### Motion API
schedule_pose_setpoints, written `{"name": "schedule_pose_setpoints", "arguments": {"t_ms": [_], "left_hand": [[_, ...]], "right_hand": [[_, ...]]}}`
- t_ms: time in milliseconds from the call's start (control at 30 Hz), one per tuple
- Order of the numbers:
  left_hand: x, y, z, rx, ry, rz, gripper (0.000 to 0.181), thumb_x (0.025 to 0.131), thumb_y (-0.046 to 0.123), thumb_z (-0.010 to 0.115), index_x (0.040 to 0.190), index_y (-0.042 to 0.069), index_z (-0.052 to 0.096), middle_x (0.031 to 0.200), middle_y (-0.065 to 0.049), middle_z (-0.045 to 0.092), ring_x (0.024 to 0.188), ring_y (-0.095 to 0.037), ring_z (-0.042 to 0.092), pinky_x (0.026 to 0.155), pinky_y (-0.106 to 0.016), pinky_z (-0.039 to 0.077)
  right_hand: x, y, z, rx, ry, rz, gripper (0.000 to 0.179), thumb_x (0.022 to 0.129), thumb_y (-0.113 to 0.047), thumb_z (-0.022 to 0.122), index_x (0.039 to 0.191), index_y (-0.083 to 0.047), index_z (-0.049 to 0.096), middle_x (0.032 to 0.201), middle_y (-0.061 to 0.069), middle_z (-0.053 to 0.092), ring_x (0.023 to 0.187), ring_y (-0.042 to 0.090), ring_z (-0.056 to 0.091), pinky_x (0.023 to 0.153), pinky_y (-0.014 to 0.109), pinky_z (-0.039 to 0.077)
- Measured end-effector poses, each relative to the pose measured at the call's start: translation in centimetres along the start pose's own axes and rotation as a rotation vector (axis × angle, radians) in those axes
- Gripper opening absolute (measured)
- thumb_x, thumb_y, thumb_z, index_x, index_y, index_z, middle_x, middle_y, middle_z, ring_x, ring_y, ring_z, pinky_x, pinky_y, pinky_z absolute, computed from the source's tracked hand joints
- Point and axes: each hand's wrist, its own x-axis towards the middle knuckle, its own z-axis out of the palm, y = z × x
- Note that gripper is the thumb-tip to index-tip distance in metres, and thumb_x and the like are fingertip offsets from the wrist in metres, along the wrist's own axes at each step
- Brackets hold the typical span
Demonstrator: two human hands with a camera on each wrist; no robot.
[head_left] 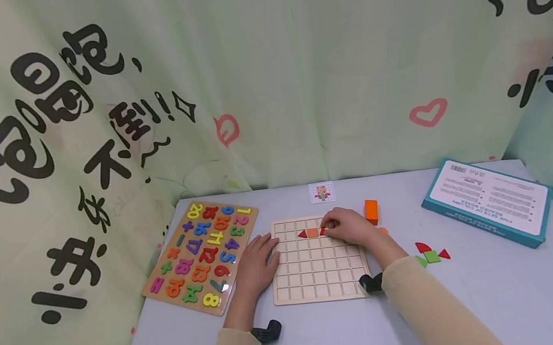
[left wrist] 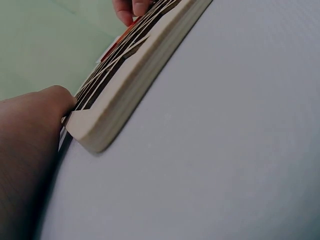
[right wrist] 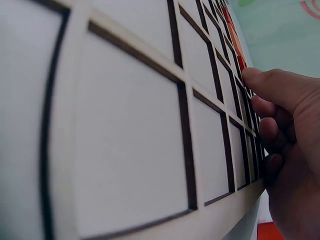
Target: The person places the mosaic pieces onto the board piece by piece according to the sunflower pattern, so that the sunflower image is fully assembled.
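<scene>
A wooden grid board (head_left: 304,292) lies on the table. In its upper rows sit a red triangular piece (head_left: 303,234) and an orange square piece (head_left: 313,233), side by side. My right hand (head_left: 349,226) is over the board's upper right, pinching a small red piece (head_left: 322,231) beside the orange square; the fingers partly cover its shape. In the right wrist view the thumb (right wrist: 272,85) touches red at the row's end, the other fingers curled. My left hand (head_left: 256,264) rests along the board's left edge with fingers extended.
A number puzzle board (head_left: 198,254) lies at the left. A small pattern card (head_left: 322,192) is behind the grid board. Orange blocks (head_left: 371,212) stand at its right, near loose red and green pieces (head_left: 432,257). A teal box (head_left: 490,201) lies far right.
</scene>
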Motion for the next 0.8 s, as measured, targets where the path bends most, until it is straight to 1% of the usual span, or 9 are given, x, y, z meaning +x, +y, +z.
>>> {"name": "schedule_pose_setpoints", "arguments": {"t_ms": [233, 533, 667, 800], "left_hand": [[0.01, 0.03, -0.11, 0.001, -0.010, -0.005, 0.047, 0.099, 0.046, 0.051, 0.143, 0.030, 0.053, 0.155, 0.006, 0.044, 0.150, -0.022, 0.031, 0.121, -0.048, 0.030], [0.04, 0.04, -0.05, 0.008, 0.001, 0.003, 0.047, 0.099, 0.046, 0.051, 0.143, 0.030, 0.053, 0.155, 0.005, 0.045, 0.149, -0.022, 0.032, 0.120, -0.049, 0.032], [0.03, 0.02, -0.03, 0.013, 0.003, 0.001, 0.047, 0.099, 0.046, 0.052, 0.143, 0.030, 0.053, 0.155, 0.005, 0.045, 0.149, -0.022, 0.032, 0.120, -0.048, 0.032], [-0.03, 0.05, -0.05, 0.014, 0.003, 0.002, 0.047, 0.099, 0.046, 0.051, 0.143, 0.030, 0.053, 0.155, 0.005, 0.045, 0.149, -0.022, 0.032, 0.120, -0.048, 0.032]], "right_hand": [[0.06, -0.11, 0.03, -0.009, 0.003, 0.006, 0.011, 0.092, -0.022, 0.068, 0.102, -0.018, 0.069, 0.091, 0.001, 0.057, 0.088, 0.019, 0.053, 0.077, 0.030, 0.045], [0.03, -0.27, 0.02, -0.016, 0.008, -0.013, 0.010, 0.091, -0.020, 0.068, 0.102, -0.019, 0.069, 0.088, 0.001, 0.057, 0.084, 0.018, 0.052, 0.075, 0.030, 0.044], [-0.02, -0.28, 0.00, -0.016, 0.005, -0.018, 0.012, 0.091, -0.020, 0.067, 0.103, -0.018, 0.069, 0.089, 0.001, 0.057, 0.085, 0.018, 0.053, 0.076, 0.030, 0.044], [-0.35, -0.41, -0.32, -0.018, -0.006, -0.007, 0.015, 0.093, -0.025, 0.066, 0.108, -0.020, 0.069, 0.093, 0.000, 0.060, 0.089, 0.018, 0.054, 0.078, 0.030, 0.047]]}}
